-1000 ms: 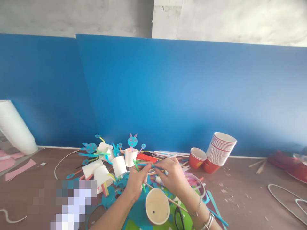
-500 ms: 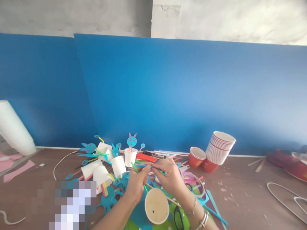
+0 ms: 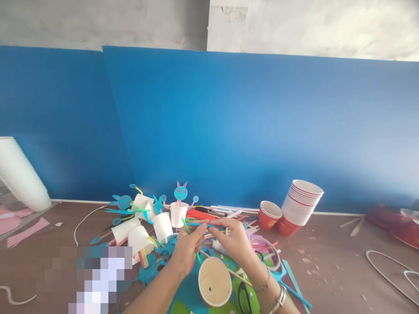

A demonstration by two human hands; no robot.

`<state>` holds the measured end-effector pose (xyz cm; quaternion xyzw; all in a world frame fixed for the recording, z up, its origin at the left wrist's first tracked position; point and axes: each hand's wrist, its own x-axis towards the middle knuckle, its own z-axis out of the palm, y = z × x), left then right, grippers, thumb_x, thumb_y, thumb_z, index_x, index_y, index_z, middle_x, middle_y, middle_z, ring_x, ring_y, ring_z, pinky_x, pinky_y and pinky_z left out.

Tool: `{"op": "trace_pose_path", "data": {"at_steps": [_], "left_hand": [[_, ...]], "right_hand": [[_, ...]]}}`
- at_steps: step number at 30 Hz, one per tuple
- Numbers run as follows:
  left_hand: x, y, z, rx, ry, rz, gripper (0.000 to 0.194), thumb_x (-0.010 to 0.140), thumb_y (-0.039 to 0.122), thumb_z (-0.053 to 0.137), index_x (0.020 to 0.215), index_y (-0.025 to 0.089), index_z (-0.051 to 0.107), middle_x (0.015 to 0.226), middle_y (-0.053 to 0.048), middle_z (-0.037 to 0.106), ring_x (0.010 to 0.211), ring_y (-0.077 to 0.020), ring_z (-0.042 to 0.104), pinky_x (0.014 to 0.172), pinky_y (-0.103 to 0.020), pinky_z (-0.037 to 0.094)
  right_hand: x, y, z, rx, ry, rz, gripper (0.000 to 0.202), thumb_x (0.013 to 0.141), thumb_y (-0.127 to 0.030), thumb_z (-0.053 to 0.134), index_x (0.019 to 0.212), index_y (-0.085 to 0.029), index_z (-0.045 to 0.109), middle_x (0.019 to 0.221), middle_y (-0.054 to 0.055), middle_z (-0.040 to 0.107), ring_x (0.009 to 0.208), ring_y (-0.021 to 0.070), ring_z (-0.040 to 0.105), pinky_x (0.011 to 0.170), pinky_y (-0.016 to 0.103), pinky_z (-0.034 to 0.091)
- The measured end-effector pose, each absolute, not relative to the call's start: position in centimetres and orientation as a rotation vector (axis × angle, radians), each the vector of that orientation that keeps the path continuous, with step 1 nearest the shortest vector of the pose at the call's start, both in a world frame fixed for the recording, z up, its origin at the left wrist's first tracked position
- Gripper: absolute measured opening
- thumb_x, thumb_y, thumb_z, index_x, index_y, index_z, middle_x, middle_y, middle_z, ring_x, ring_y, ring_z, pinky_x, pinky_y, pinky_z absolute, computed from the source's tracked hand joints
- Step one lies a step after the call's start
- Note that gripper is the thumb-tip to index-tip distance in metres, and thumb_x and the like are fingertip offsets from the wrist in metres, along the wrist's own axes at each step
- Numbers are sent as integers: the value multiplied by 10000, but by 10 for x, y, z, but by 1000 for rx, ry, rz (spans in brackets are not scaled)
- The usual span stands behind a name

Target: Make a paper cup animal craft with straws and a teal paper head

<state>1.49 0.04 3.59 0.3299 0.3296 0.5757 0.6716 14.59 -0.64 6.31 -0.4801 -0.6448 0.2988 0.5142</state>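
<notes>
My left hand (image 3: 188,250) is closed round a green straw (image 3: 185,226), and its fingertips pinch a thin blue strip (image 3: 194,224). Close beside it, my right hand (image 3: 231,237) holds the strip's other end between thumb and fingers. Just below the hands stands an open paper cup (image 3: 215,282) with small dark holes inside. A thin stick (image 3: 240,277) lies behind this cup. Behind my left hand is a white cup (image 3: 178,214) with a blue eared paper face (image 3: 180,192) on top.
Several white cups with straws (image 3: 126,229) lie at the left. Stacked red-and-white cups (image 3: 303,203) stand at the right, beside another red cup (image 3: 270,214). Black-handled scissors (image 3: 244,298), a tape roll (image 3: 275,257) and blue cutouts (image 3: 148,269) lie near my hands.
My right hand's fingers have straightened and shifted slightly along the strip. The view has moved a little; my left hand keeps its hold.
</notes>
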Motion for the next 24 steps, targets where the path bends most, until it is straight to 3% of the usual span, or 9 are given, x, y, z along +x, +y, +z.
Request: {"op": "trace_pose_path", "data": {"at_steps": [5, 9, 12, 17, 20, 24], "left_hand": [[11, -2, 44, 721, 667, 1279, 406, 576, 400, 859, 853, 138, 720, 445, 117, 298, 421, -28, 171, 405, -166, 135], [8, 0, 49, 632, 605, 1296, 440, 683, 497, 768, 937, 141, 715, 651, 7, 570, 451, -39, 289, 378, -157, 176], [5, 5, 50, 534, 614, 1347, 434, 751, 495, 717, 985, 130, 717, 799, -44, 638, 512, -54, 399, 394, -155, 276], [2, 11, 48, 436, 640, 1465, 310, 884, 431, 592, 1035, 188, 710, 952, -62, 664, 845, -139, 595, 719, -219, 474], [3, 10, 47, 518, 717, 1431, 386, 930, 502, 473, 1187, 268, 642, 1130, -57, 644, 1044, -188, 568, 868, -294, 436], [4, 8, 43, 660, 812, 1382, 452, 926, 570, 414, 1270, 329, 579, 1239, -39, 607, 1190, -221, 490, 951, -332, 360]], "right_hand": [[139, -5, 60, -1011, -1039, 1320, 218, 630, -362, 804, 723, -181, 726, 575, -9, 636, 513, 133, 550, 491, 249, 442], [145, 1, 59, -835, -730, 1389, 245, 602, -331, 846, 665, -164, 678, 584, -33, 592, 543, 89, 517, 541, 195, 447], [154, 8, 60, -789, -544, 1384, 249, 603, -316, 838, 622, -177, 633, 584, -31, 603, 544, 94, 539, 509, 182, 456], [162, 15, 54, -798, -347, 1388, 227, 550, -237, 814, 644, -194, 612, 673, 11, 682, 703, 165, 654, 630, 239, 536], [162, 15, 50, -859, -464, 1311, 218, 583, -253, 779, 649, -199, 577, 654, -8, 652, 673, 156, 635, 660, 260, 525], [158, 8, 55, -1061, -922, 1035, 78, 721, -282, 638, 722, -208, 613, 581, -56, 543, 535, 117, 514, 547, 237, 430]]}}
